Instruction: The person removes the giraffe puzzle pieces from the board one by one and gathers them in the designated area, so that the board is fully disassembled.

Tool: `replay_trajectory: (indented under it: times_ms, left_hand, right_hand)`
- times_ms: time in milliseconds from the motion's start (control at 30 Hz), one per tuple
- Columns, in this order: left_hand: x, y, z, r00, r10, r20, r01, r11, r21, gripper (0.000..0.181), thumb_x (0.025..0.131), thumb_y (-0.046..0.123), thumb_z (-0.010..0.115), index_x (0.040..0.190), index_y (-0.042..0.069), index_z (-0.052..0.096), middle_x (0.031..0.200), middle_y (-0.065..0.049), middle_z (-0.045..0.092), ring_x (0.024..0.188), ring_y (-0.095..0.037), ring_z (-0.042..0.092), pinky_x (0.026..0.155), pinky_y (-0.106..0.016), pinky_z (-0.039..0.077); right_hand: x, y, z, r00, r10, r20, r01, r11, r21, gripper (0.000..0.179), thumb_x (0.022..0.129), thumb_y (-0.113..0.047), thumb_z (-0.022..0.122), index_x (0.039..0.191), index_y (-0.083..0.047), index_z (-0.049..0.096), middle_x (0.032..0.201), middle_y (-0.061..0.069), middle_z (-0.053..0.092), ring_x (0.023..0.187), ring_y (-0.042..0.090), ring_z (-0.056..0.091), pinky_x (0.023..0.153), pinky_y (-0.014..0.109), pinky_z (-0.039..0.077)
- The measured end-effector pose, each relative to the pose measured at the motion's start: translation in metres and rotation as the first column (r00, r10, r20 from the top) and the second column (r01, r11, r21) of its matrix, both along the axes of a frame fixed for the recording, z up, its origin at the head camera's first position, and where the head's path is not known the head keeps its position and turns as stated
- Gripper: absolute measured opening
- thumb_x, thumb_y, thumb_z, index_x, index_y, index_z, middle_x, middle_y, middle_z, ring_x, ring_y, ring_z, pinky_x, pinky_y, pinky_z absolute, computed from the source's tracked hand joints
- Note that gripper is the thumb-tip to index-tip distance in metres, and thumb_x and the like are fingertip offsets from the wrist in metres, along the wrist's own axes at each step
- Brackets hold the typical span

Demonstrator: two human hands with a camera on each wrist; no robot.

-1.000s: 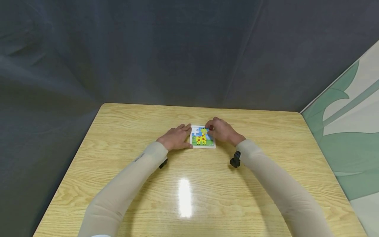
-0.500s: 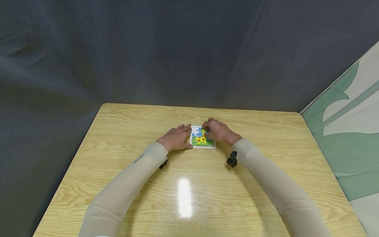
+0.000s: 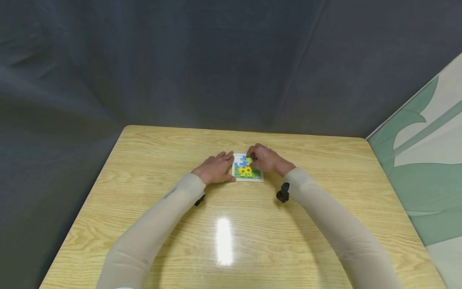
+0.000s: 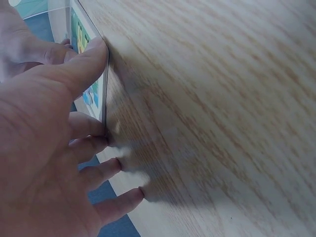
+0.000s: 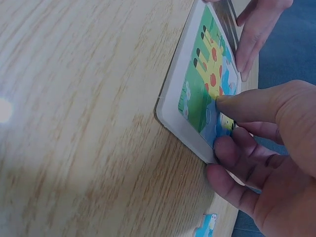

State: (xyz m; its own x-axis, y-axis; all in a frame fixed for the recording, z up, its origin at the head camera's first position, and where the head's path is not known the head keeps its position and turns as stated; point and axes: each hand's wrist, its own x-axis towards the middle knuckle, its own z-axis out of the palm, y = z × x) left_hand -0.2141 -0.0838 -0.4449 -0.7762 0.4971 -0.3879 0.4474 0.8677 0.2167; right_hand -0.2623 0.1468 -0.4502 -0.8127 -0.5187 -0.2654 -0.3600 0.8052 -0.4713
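Observation:
A giraffe jigsaw puzzle (image 3: 245, 171) lies in its white frame (image 5: 173, 116) near the table's far side; a white gap without pieces shows at its upper left. My left hand (image 3: 215, 167) spreads along the frame's left edge, thumb at the near corner, fingertips resting on the tabletop in the left wrist view. Over the upper right of the picture, my right hand (image 3: 268, 159) pinches a puzzle piece (image 5: 227, 122) by the giraffe's head between thumb and curled fingers. The fingers partly hide this piece.
A loose blue-and-white puzzle piece (image 5: 206, 226) lies on the wooden table (image 3: 252, 233) beyond the frame, hidden behind the right hand in the head view. A dark curtain (image 3: 231, 64) hangs behind the table, and a green-and-white patterned panel (image 3: 422, 168) stands at the right.
My right hand has shifted slightly left, from the puzzle's right edge to the giraffe's head, then stayed there. The left hand holds its place at the frame.

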Motion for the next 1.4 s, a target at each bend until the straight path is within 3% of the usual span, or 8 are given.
replay_trajectory:
  times_ms: [233,700,967,1400]
  left_hand:
    - [0.0002,0.0001,-0.0003,1.0,0.001,-0.007,-0.001,1.0,0.005,0.089,0.105,0.057,0.06,0.171,0.009,0.024,0.182,-0.008,0.011,0.169,-0.034,0.015,0.133,-0.058,0.029]
    - [-0.0028,-0.0005,-0.0014,1.0,-0.015,-0.017,0.014,1.0,-0.015,0.089,0.105,0.059,0.058,0.171,0.01,0.023,0.182,-0.008,0.01,0.168,-0.035,0.016,0.132,-0.058,0.03]
    - [-0.0033,0.0009,-0.0001,1.0,-0.02,-0.012,0.02,1.0,-0.016,0.089,0.106,0.059,0.057,0.171,0.01,0.023,0.182,-0.008,0.009,0.169,-0.035,0.015,0.132,-0.059,0.03]
    - [-0.0034,0.0015,-0.0008,1.0,-0.008,-0.006,0.008,1.0,-0.012,0.09,0.105,0.06,0.058,0.171,0.01,0.022,0.182,-0.007,0.008,0.169,-0.034,0.014,0.133,-0.058,0.028]
  right_hand:
    - [0.0012,0.0003,-0.0003,1.0,-0.028,0.002,0.028,0.999,-0.028,0.033,0.1,-0.011,0.073,0.132,-0.005,0.063,0.131,0.018,0.058,0.118,0.033,0.061,0.105,0.051,0.053]
    - [0.0005,0.001,-0.0025,0.999,-0.011,-0.033,0.01,0.999,-0.034,0.033,0.101,-0.011,0.074,0.131,-0.005,0.063,0.132,0.016,0.058,0.114,0.031,0.061,0.1,0.05,0.054]
    - [-0.0009,0.0037,-0.0048,0.996,0.028,-0.089,-0.03,0.999,-0.029,0.041,0.102,-0.013,0.071,0.142,-0.006,0.065,0.134,0.014,0.058,0.117,0.03,0.064,0.103,0.052,0.056]
    - [0.0002,0.003,-0.0024,0.996,0.016,-0.093,-0.017,1.0,-0.005,0.039,0.102,-0.013,0.072,0.139,-0.007,0.065,0.132,0.017,0.059,0.122,0.033,0.061,0.107,0.055,0.053]
